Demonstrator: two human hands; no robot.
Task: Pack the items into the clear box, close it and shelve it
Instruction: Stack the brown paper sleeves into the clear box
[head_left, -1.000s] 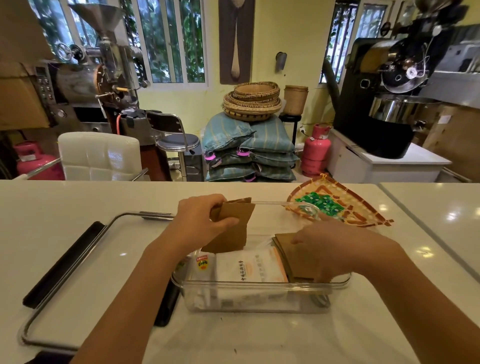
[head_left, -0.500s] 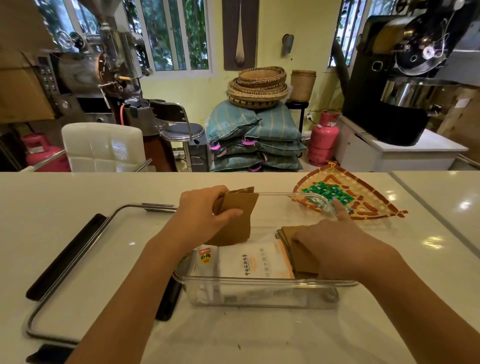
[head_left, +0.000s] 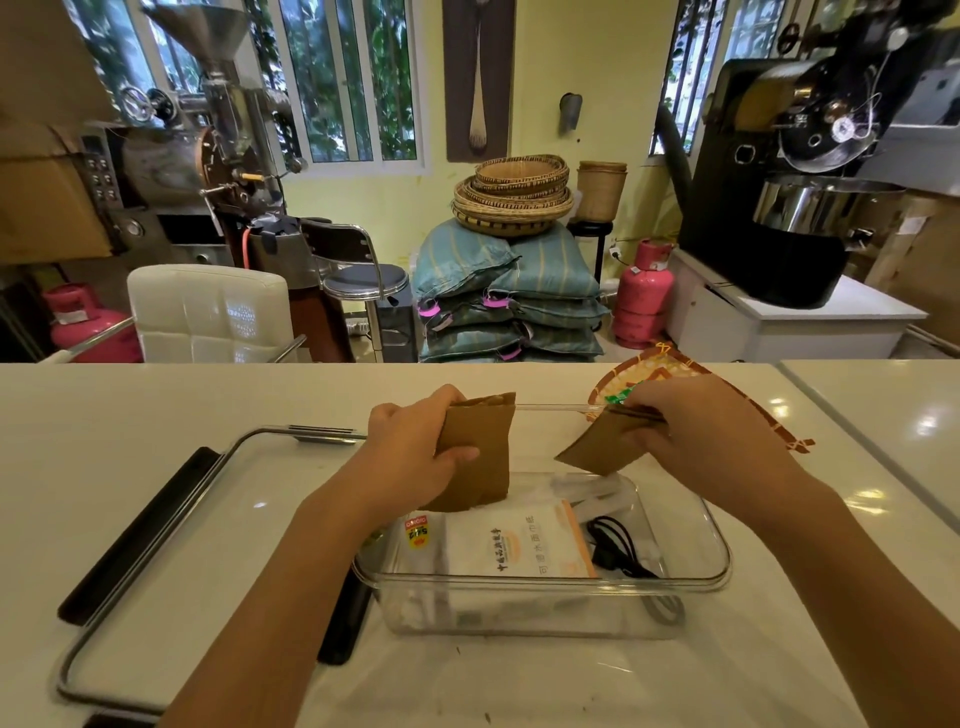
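Two flat brown kraft pouches hang above the clear plastic box (head_left: 540, 584) on the white tabletop (head_left: 156, 415); left hand (head_left: 415, 457) fingers clamp one (head_left: 480, 457), right hand (head_left: 701, 436) fingers pinch the other (head_left: 597, 441); a loose pinch could drop it outside the rim.

The right hand (head_left: 711, 436) covers most of the green packets (head_left: 619, 397) and the near part of the woven tray (head_left: 670, 364). The left hand (head_left: 415, 457) and its brown pouch (head_left: 480, 457) hide the clear box's (head_left: 545, 584) far left corner. The white packet's (head_left: 519, 545) small print is unreadable — the lid (head_left: 156, 571) runs off the bottom edge.
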